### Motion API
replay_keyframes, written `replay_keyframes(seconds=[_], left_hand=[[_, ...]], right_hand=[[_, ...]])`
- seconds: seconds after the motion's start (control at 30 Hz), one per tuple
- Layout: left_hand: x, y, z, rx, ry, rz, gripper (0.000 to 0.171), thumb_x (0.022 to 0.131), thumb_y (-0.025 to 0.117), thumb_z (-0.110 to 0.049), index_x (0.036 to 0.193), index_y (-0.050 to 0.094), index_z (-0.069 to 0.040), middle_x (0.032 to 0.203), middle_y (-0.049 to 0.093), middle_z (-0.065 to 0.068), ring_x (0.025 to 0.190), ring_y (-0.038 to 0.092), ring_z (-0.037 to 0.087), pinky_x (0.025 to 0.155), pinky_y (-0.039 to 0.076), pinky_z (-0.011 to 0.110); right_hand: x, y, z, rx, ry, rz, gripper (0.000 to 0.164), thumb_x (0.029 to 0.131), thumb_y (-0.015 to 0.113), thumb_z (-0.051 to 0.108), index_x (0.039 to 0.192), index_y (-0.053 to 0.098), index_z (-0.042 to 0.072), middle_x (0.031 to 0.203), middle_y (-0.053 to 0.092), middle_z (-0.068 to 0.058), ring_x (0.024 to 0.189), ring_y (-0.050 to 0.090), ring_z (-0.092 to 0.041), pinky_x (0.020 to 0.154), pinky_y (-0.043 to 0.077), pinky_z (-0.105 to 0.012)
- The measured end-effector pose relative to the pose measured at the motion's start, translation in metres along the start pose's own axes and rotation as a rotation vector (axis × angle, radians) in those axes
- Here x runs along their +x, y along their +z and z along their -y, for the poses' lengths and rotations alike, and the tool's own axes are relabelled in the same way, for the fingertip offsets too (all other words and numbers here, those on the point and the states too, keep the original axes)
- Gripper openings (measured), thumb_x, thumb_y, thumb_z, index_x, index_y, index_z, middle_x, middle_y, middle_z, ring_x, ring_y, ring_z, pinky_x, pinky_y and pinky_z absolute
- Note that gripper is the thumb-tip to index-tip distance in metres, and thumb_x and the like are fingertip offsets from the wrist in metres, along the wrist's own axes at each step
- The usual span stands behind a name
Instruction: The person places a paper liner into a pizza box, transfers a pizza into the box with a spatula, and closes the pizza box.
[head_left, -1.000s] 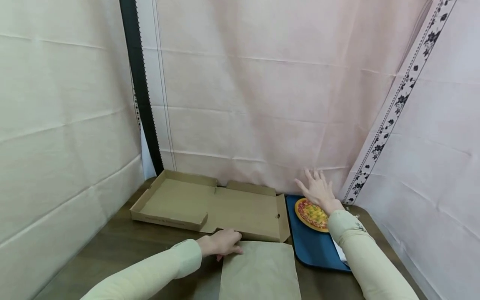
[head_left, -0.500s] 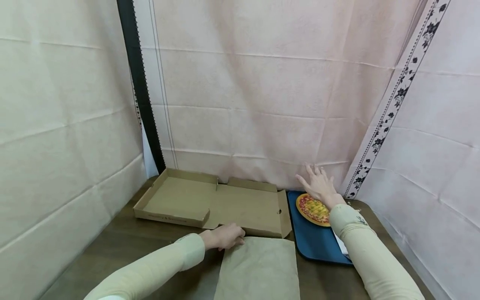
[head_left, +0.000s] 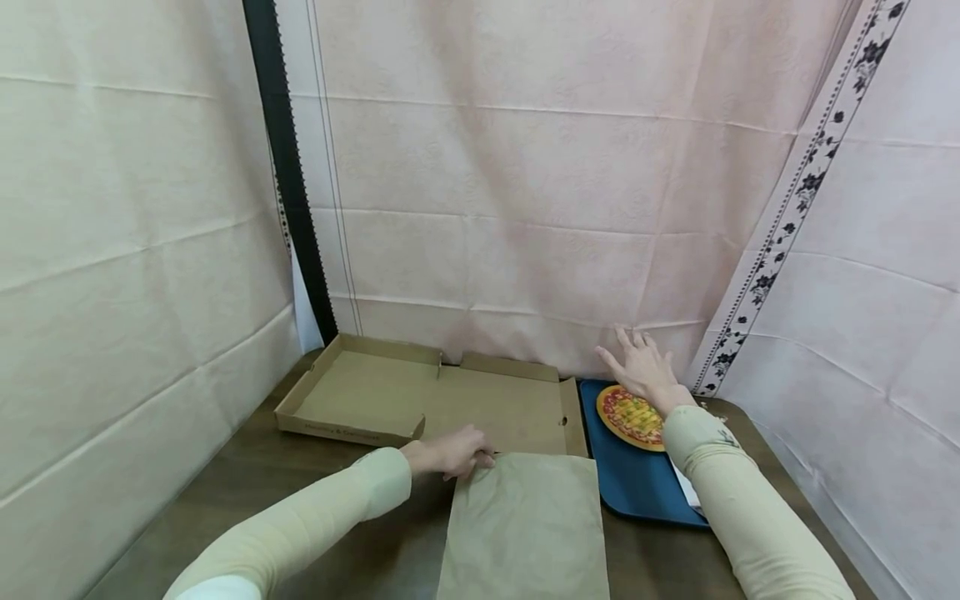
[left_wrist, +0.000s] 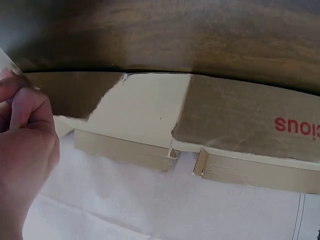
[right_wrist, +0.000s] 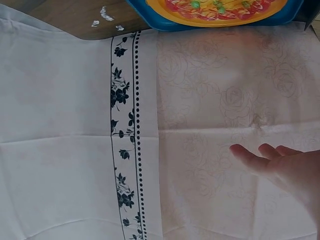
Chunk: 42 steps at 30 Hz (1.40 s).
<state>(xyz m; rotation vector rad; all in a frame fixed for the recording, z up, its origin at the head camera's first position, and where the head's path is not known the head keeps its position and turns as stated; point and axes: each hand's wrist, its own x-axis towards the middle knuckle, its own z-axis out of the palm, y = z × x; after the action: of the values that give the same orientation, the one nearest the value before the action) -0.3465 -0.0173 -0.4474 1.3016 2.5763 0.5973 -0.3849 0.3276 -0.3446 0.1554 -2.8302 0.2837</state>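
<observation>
My left hand (head_left: 453,454) pinches the top left corner of a flat piece of brown paper (head_left: 528,525), which could be a sheet or a bag. Its upper edge overlaps the front of an opened cardboard pizza box (head_left: 341,431). In the left wrist view, the left hand (left_wrist: 27,145) has curled fingers at the left edge, and only a sliver of paper shows. My right hand (head_left: 641,367) hovers with spread fingers over the far side of a pizza (head_left: 628,417) on a blue tray (head_left: 637,492). It holds nothing; the right wrist view shows the hand (right_wrist: 287,167) before the cloth.
Pale cloth walls (head_left: 487,208) surround the brown wooden table (head_left: 300,500) at the back and both sides. Some white paper (head_left: 686,487) lies on the tray, partly behind the right sleeve. Small white scraps (right_wrist: 106,14) lie on the table beside the tray.
The left hand has gone from touching the brown paper's corner to pinching it. The paper's upper edge has come up over the box's front edge. The right hand has stayed nearly still.
</observation>
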Motion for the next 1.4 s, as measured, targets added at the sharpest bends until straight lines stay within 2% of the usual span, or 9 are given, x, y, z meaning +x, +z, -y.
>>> replay_keyframes(seconds=[0.17,0.3,0.53,0.7,1.07,1.17,1.33,1.4], left_hand=[[0.001,-0.008,0.002,-0.058,-0.008,-0.001,0.021,0.098,0.054,-0.013,0.084,0.068,-0.008,0.042,0.056,0.006,0.027,0.045,0.008,0.033,0.045,0.024],[0.000,-0.014,0.001,-0.100,-0.001,-0.005,0.023,0.098,0.055,-0.012,0.080,0.068,-0.006,0.045,0.059,0.013,0.028,0.048,0.015,0.035,0.046,0.024],[-0.004,-0.020,0.004,-0.152,0.007,-0.017,0.026,0.097,0.055,-0.010,0.075,0.064,-0.001,0.047,0.060,0.018,0.027,0.043,0.008,0.036,0.045,0.023],[-0.005,-0.025,0.008,-0.176,-0.036,-0.036,0.030,0.098,0.055,-0.013,0.072,0.060,0.001,0.050,0.061,0.022,0.027,0.043,0.009,0.034,0.043,0.024],[-0.002,-0.041,0.017,-0.225,-0.110,-0.063,0.030,0.098,0.054,-0.016,0.071,0.061,-0.003,0.046,0.058,0.010,0.030,0.043,0.010,0.036,0.040,0.021],[-0.002,-0.044,0.019,-0.214,-0.123,-0.072,0.031,0.099,0.054,-0.015,0.071,0.061,-0.003,0.046,0.059,0.009,0.031,0.046,0.016,0.036,0.042,0.024],[-0.003,-0.049,0.019,-0.229,-0.134,-0.090,0.032,0.099,0.053,-0.013,0.072,0.061,0.002,0.048,0.060,0.014,0.041,0.056,0.041,0.041,0.052,0.041],[-0.003,-0.051,0.020,-0.242,-0.143,-0.094,0.033,0.099,0.052,-0.013,0.073,0.060,0.005,0.049,0.060,0.015,0.043,0.057,0.043,0.043,0.052,0.044]], right_hand=[[0.001,-0.001,0.001,-0.010,0.003,0.010,0.080,0.097,0.028,0.065,0.155,0.017,0.012,0.158,0.020,-0.023,0.145,0.012,-0.048,0.100,0.008,-0.083],[0.002,-0.002,0.003,-0.015,0.006,0.032,0.082,0.096,0.026,0.068,0.156,0.014,0.013,0.159,0.016,-0.023,0.146,0.006,-0.048,0.099,0.006,-0.084],[0.006,-0.002,0.005,-0.017,0.005,0.055,0.082,0.096,0.027,0.067,0.156,0.013,0.013,0.160,0.012,-0.024,0.146,0.005,-0.048,0.099,0.006,-0.084],[0.008,-0.001,0.007,-0.012,0.006,0.074,0.079,0.097,0.029,0.065,0.156,0.013,0.015,0.160,0.013,-0.023,0.146,0.005,-0.048,0.099,0.007,-0.084],[0.008,-0.002,0.004,-0.008,0.010,0.090,0.083,0.095,0.023,0.069,0.155,0.016,0.012,0.159,0.015,-0.023,0.145,0.007,-0.049,0.097,0.009,-0.085],[0.007,-0.002,0.004,-0.007,0.008,0.085,0.083,0.096,0.023,0.068,0.155,0.017,0.011,0.159,0.015,-0.024,0.145,0.008,-0.049,0.097,0.009,-0.085],[0.007,-0.002,0.005,0.009,0.010,0.069,0.080,0.097,0.026,0.066,0.155,0.019,0.012,0.158,0.018,-0.023,0.145,0.010,-0.049,0.097,0.010,-0.085],[0.007,-0.002,0.005,0.017,0.012,0.067,0.079,0.097,0.028,0.065,0.155,0.019,0.012,0.158,0.018,-0.022,0.145,0.010,-0.049,0.097,0.009,-0.085]])
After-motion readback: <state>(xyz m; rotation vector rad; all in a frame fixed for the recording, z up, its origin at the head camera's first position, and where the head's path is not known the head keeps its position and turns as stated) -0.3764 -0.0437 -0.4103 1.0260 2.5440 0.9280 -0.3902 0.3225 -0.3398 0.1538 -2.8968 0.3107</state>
